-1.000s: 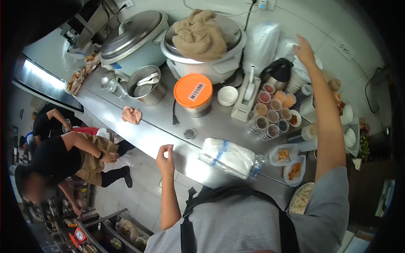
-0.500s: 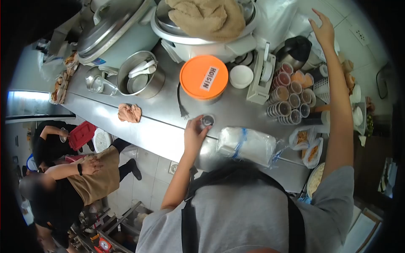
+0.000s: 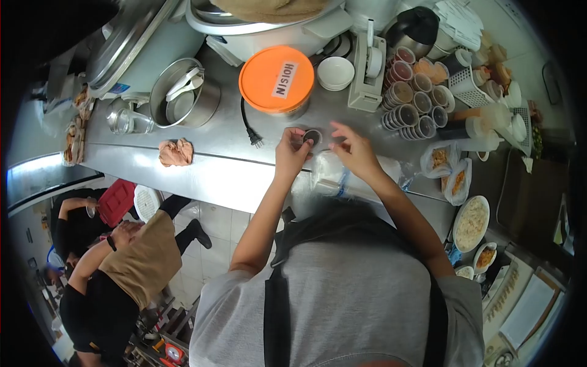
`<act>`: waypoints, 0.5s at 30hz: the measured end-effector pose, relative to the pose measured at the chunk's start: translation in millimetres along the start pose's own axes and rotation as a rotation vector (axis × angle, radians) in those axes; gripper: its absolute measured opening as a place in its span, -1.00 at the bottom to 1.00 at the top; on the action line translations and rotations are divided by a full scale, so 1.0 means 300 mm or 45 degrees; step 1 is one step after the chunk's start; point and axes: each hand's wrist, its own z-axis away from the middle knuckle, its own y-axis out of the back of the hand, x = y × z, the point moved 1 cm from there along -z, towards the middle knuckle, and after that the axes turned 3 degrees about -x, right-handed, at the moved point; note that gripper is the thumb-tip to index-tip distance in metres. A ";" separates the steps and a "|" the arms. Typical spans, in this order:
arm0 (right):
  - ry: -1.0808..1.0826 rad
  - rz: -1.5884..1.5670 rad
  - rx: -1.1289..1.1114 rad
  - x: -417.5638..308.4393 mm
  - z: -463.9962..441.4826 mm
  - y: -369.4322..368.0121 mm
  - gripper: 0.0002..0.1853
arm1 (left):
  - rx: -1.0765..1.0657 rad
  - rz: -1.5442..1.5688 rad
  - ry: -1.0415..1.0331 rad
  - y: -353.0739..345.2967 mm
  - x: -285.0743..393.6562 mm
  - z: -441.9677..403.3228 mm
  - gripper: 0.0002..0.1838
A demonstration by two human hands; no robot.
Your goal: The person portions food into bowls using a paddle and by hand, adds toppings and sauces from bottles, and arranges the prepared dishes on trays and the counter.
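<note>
Across your front runs the steel counter, with a bulky white cooker standing at its far side. Next in size come the steel pot, off to your left, and the orange-lidded tub labelled HOISIN. A cluster of filled cups stands to your right, and a plastic-wrapped pack lies close to you, partly under your right forearm. Your right hand is open above the pack, fingers spread, with nothing visible in it. Your left hand has thumb and fingers curled around the near left side of a small cup, just beyond the pack; whether it touches the counter you cannot tell. Handling this cup appears to be the step in hand; the next move calls for steady left fingers and a level rim.
</note>
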 end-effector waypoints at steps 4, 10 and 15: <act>0.082 -0.197 0.500 0.000 -0.007 0.058 -0.32 | -0.150 0.213 0.126 -0.053 0.016 -0.017 -0.69; -0.094 0.176 0.618 0.104 -0.162 0.144 -0.34 | -0.213 -0.189 -0.212 -0.151 -0.024 -0.104 -0.78; -0.307 0.006 0.664 0.090 -0.203 0.184 -0.45 | -0.050 -0.756 -0.503 -0.189 -0.016 -0.135 -0.76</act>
